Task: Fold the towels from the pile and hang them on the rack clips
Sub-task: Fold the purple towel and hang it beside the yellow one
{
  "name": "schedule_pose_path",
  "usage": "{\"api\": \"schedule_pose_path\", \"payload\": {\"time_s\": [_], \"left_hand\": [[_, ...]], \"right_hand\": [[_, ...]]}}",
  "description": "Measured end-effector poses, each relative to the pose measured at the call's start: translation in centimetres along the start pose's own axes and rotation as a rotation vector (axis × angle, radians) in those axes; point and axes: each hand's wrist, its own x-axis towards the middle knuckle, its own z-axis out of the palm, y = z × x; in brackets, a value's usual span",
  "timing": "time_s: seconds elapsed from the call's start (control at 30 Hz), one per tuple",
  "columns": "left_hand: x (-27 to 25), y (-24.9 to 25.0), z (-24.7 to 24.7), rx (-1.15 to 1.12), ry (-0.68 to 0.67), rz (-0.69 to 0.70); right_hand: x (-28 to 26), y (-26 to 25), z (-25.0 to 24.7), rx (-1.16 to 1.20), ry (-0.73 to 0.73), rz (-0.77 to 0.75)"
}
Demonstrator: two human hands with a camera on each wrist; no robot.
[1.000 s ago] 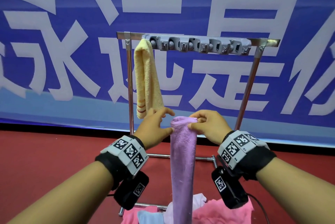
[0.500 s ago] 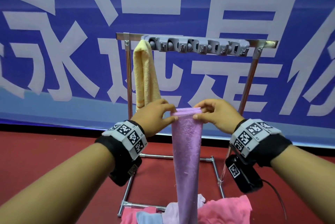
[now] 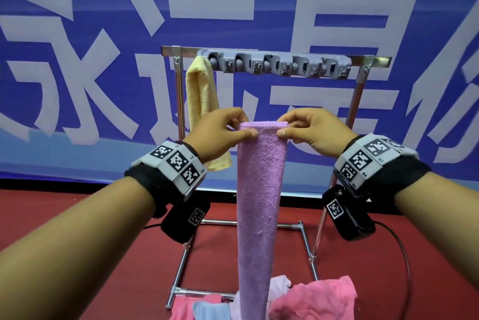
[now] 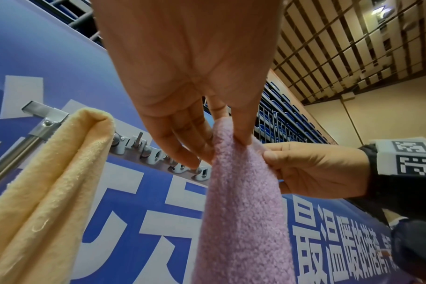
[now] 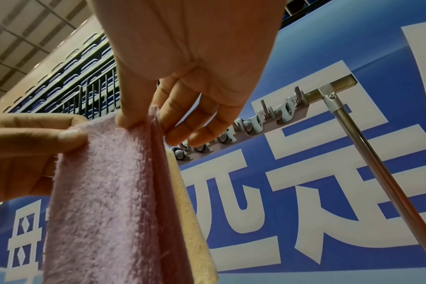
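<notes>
the purple towel (image 3: 260, 190) is hanging as a long narrow strip in front of the rack (image 3: 274, 53), its long axis running straight up and down and its folded top edge lying level. the left hand (image 3: 220, 133) is pinching the left end of that top edge between thumb and curled fingers (image 4: 182, 148), and the right hand (image 3: 312, 131) is pinching the right end the same way. the top edge is sitting below the grey clip bar (image 3: 277, 65), with open air between them. the strip's lower end is dropping to the pile of towels (image 3: 311, 301) at the near edge of the red worktop (image 3: 77, 255). a yellow towel (image 3: 202, 101) is hanging from the left end of the clip bar, just left of the left hand; the clips to its right are standing free. behind the rack a blue banner (image 3: 77, 34) is filling the background.
</notes>
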Motion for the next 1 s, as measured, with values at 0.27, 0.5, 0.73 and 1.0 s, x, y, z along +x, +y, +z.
{"api": "schedule_pose_path", "payload": {"time_s": [0.27,0.5,0.73,1.0], "left_hand": [[-0.7,-0.1,-0.1,-0.226,-0.014,-0.102],[-2.6,-0.8,2.7,-0.542,-0.209,-0.358],[-2.0,-0.6,4.2,-0.594,-0.095,-0.393],[-0.9,0.0,4.3,-0.650,0.006,-0.432]], "right_hand": [[0.2,-0.2,0.4,0.041,-0.019,-0.024],[0.0,-0.3,1.4,0.154,-0.006,-0.028],[-1.9,1.4,2.7,0.217,-0.095,0.187],[-3.9,5.1,5.1,0.323,-0.253,0.301]]}}
